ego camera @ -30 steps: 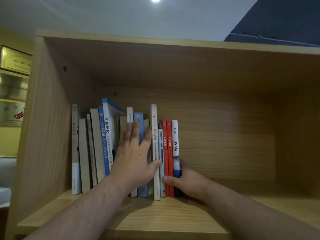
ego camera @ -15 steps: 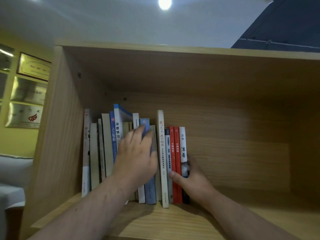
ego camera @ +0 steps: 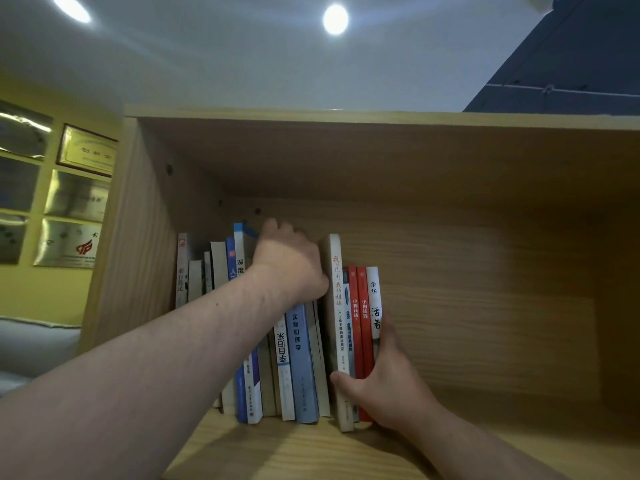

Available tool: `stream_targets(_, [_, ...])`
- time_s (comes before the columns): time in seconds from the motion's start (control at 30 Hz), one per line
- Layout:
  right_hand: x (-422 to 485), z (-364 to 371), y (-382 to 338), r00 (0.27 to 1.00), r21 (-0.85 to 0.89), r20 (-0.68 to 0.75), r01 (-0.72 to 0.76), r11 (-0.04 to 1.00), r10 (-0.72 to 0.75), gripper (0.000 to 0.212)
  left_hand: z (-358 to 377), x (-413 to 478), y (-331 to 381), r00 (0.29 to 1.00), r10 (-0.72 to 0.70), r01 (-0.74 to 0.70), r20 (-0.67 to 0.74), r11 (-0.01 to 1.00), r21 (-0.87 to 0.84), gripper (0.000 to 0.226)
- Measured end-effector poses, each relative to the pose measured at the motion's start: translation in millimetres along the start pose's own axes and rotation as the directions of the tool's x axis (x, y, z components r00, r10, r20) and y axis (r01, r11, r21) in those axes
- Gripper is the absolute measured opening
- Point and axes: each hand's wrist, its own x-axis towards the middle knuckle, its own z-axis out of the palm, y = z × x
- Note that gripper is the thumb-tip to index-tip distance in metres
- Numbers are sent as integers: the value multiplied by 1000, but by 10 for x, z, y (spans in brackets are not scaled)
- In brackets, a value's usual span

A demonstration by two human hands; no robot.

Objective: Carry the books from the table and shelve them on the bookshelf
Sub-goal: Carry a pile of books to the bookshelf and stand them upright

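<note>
Though blurred, left hand (ego camera: 287,258) apparently hooked over books (ego camera: 301,358); right hand (ego camera: 384,382) clamping rightmost ones.

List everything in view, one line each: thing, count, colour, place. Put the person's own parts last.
bookshelf: one, light wood, centre and right.
books: over a dozen, mostly white, blue and tan, two red; upright at the bookshelf's left end.
plaques: several, gold and silver, hung at far left.
ceiling lights: two, white, overhead.
left grip: one, bare, curled over the tops of the middle books.
right grip: one, bare, holds the row's right-end books low down, thumb on the front.
</note>
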Motion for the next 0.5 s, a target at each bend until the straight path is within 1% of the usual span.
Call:
stream_targets(0.07, [-9, -17, 1, 1000, 12, 6, -11, 1000, 11, 119, -63, 50, 21, 1000, -2, 1, 22, 999, 51, 48])
stream_targets(0.13, [-16, -31, -5, 1000, 6, 9, -13, 1000, 13, 117, -57, 48, 49, 998, -1, -1, 65, 1000, 28, 44])
stream_targets(0.23, [-13, -42, -14, 1000, 0, 19, -14, 1000, 14, 116, 38, 14, 105, 991, -36, 53, 127, 989, -135, 41])
stream_targets(0.3, [-11, -48, -18, 1000, 4, 25, -16, 1000, 15, 114, 76, 11, 108, 987, -86, 123, 135, 945, -302, 39])
stream_targets(0.37, [-14, -50, -11, 1000, 15, 25, 3, 1000, -4, 111, 90, -26, 86, 989, -115, 142, 88, 893, -427, 33])
stream_targets(0.43, [-11, -66, 13, 999, 28, 25, 21, 999, -22, 110, 107, -114, 81, 991, -129, 101, -26, 874, -475, 26])
stream_targets(0.47, [-4, -69, 24, 999, 32, 26, 24, 999, -25, 111, 127, -185, 77, 984, -155, 90, -82, 850, -519, 25])
stream_targets(0.5, [5, -70, 34, 999, 34, 25, 24, 999, -25, 111, 142, -265, 72, 972, -197, 84, -129, 803, -590, 27])
